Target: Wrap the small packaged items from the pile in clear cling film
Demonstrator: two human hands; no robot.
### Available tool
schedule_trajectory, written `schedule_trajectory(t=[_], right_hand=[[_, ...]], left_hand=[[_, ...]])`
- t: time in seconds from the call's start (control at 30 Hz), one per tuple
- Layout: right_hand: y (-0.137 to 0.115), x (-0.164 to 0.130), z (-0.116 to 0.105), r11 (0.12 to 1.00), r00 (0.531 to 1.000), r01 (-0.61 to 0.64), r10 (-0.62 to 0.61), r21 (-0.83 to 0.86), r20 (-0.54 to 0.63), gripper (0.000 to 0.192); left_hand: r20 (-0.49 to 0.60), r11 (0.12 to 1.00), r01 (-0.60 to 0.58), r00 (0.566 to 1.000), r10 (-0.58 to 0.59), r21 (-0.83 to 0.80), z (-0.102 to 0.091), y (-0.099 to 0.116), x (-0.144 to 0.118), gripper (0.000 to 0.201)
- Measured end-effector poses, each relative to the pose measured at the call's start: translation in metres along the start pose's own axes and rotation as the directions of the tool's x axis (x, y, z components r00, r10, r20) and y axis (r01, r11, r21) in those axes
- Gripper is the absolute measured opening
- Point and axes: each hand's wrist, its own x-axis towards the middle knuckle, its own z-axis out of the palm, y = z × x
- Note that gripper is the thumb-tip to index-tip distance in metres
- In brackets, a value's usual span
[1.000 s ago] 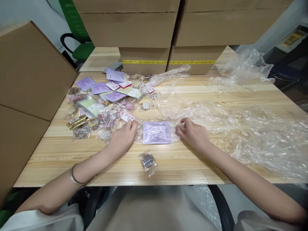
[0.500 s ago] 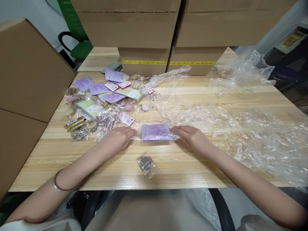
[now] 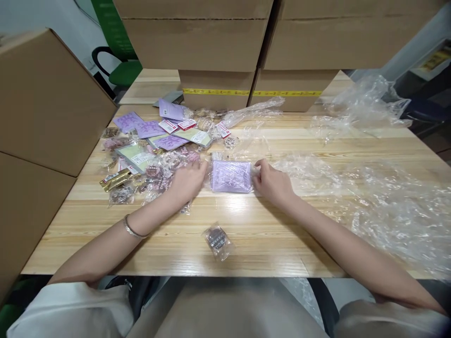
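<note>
Nearest the viewer, low in the centre of the frame, a small wrapped disc (image 3: 217, 240) lies alone on the table (image 3: 268, 244), apart from both hands. Just above it, at mid-frame, the purple pad (image 3: 231, 176) sits in its clear wrap, with the left hand (image 3: 186, 180) pinching the wrap at its left edge and the right hand (image 3: 272, 180) pinching it at the right edge; both are closed on film, not on the pad itself. To do this well, I judge the pull should be even on both sides, keeping the pad flat on the wood so the film lies smooth and does not bunch. Left of the hands, the packet pile (image 3: 155, 150) crowds close. Loose film (image 3: 369, 197) spreads across the right; boxes (image 3: 218, 47) stand along the top.
</note>
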Motion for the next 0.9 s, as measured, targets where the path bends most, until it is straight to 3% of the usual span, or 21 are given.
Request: schedule_trajectory(t=[0.07,0.13,0.2,0.27,0.4,0.6,0.7,0.8,0.9], right_hand=[[-0.002,-0.008,-0.001,0.992,0.982,0.091,-0.105,-0.090,-0.158,0.041],[-0.006,-0.017,-0.005,0.960,0.926,0.251,-0.276,-0.127,-0.256,0.050],[-0.012,-0.023,-0.008,0.884,0.856,0.461,-0.467,-0.085,-0.222,0.059],[-0.021,-0.023,-0.006,0.811,0.806,0.586,-0.581,0.008,-0.113,0.070],[-0.038,-0.004,0.004,0.847,0.847,0.530,-0.531,0.054,0.027,0.073],[-0.058,0.012,0.003,0.849,0.874,0.485,-0.481,-0.209,0.074,0.056],[-0.060,0.006,-0.002,0.850,0.869,0.469,-0.492,-0.239,-0.047,0.052],[-0.056,0.001,-0.011,0.878,0.847,0.455,-0.479,-0.149,-0.230,0.049],[-0.053,-0.003,-0.022,0.887,0.828,0.461,-0.428,0.006,-0.362,0.050]], left_hand=[[-0.161,0.997,-0.082,0.984,0.082,0.002,0.000,0.000,-0.006,0.049],[-0.277,0.982,-0.184,0.946,0.165,-0.044,-0.003,0.001,-0.016,0.050],[-0.295,0.953,-0.280,0.926,0.235,-0.118,-0.006,0.004,-0.026,0.047],[-0.228,0.943,-0.286,0.943,0.244,-0.173,-0.007,0.007,-0.033,0.047],[-0.052,0.965,-0.159,0.987,0.151,-0.209,-0.001,0.010,-0.037,0.059],[-0.038,0.957,-0.070,0.997,0.061,-0.282,0.011,0.003,-0.026,0.052],[-0.096,0.947,-0.029,0.995,-0.002,-0.320,0.007,0.004,-0.024,0.055],[-0.244,0.929,0.024,0.962,-0.122,-0.370,-0.009,0.010,-0.028,0.050],[-0.320,0.820,0.022,0.915,-0.247,-0.572,-0.033,0.017,-0.033,0.043]])
